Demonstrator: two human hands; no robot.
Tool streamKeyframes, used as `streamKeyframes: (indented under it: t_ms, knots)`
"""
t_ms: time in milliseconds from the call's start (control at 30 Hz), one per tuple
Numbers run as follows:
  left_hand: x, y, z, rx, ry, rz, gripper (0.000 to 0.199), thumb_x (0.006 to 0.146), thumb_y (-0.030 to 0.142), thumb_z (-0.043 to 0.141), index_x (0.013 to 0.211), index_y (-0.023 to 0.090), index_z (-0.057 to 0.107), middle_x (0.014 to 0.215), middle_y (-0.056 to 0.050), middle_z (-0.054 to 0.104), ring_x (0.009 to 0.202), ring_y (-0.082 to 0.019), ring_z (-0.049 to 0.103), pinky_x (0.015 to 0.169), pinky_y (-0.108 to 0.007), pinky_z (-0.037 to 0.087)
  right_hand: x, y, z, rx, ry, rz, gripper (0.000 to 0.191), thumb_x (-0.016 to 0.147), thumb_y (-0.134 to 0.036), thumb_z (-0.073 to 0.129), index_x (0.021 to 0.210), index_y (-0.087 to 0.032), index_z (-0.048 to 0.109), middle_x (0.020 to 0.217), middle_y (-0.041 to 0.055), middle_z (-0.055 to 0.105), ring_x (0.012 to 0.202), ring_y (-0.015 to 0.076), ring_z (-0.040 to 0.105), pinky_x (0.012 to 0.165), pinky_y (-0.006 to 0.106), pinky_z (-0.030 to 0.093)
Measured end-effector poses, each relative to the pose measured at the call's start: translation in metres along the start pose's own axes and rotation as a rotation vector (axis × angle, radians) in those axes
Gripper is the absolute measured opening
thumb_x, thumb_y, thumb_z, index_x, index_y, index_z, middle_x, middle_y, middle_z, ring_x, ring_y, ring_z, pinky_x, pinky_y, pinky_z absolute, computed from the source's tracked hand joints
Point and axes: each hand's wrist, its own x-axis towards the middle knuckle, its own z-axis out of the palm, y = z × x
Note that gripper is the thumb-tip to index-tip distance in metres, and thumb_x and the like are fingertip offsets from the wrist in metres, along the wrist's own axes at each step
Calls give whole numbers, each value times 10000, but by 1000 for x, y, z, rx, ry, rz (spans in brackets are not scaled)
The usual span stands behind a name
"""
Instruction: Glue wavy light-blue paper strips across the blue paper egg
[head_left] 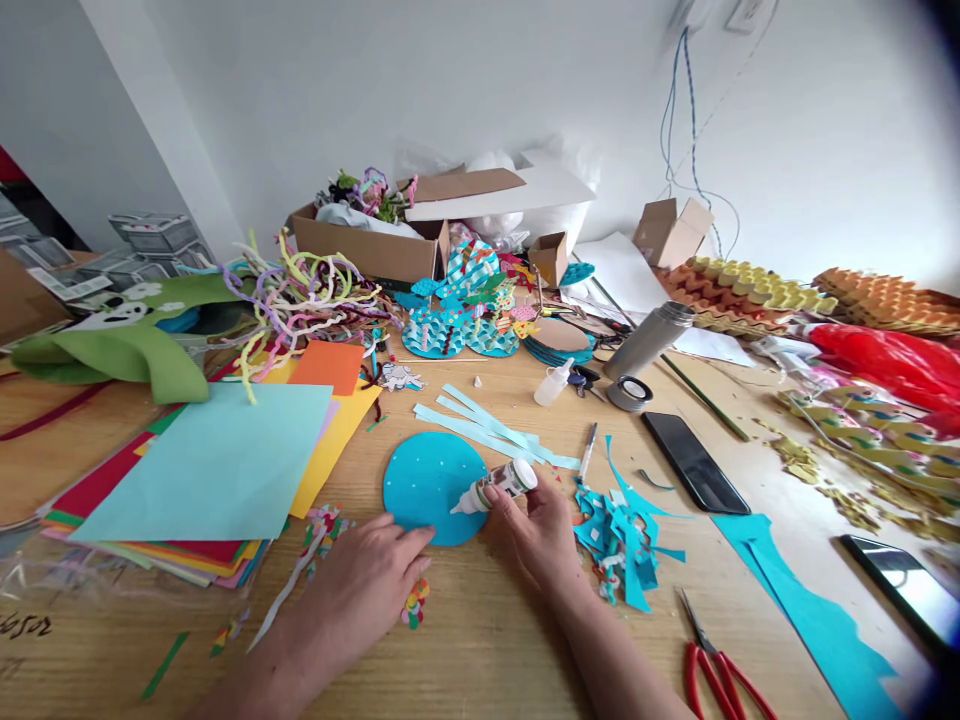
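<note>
On the table in front of me lies a round blue disc (431,480) with small white dots of glue on it. My right hand (544,525) is closed around a white glue bottle (499,487), tilted so its nozzle points down left at the disc's right part. Fingers of my left hand (379,575) are stretched out, their tips resting on the disc's lower left edge. Pale blue paper strips (480,432) lie just behind the disc. Beside my left hand is a little heap of coloured paper dots (414,605).
Coloured paper sheets (210,470) are stacked at left. Blue paper scraps (622,540), red-handled scissors (716,670) and a phone (694,462) lie at right. Behind stand a second glue bottle (553,383), a metal flask (649,340), finished blue paper crafts (457,310) and a cardboard box (367,245).
</note>
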Motion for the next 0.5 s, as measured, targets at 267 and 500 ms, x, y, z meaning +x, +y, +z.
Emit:
streamKeyframes:
  t_ms: [267,500]
  knots:
    - [-2,-1,2,3,6,8,229,949,223,432,1038,243,642,1003,-54,696,959,-231,641,803,-346,495,-1,-2,2,-50,21,-35,191,794,-374,688,815,-186,659,792,46,712,736,202,640,678,302,501]
    - [-2,0,1,-13,25,9,227,940,211,441,1020,237,652,990,-54,697,956,-213,640,806,-311,491,-3,-6,4,-110,30,-98,165,801,-355,680,802,-192,654,767,36,699,699,194,630,660,303,491]
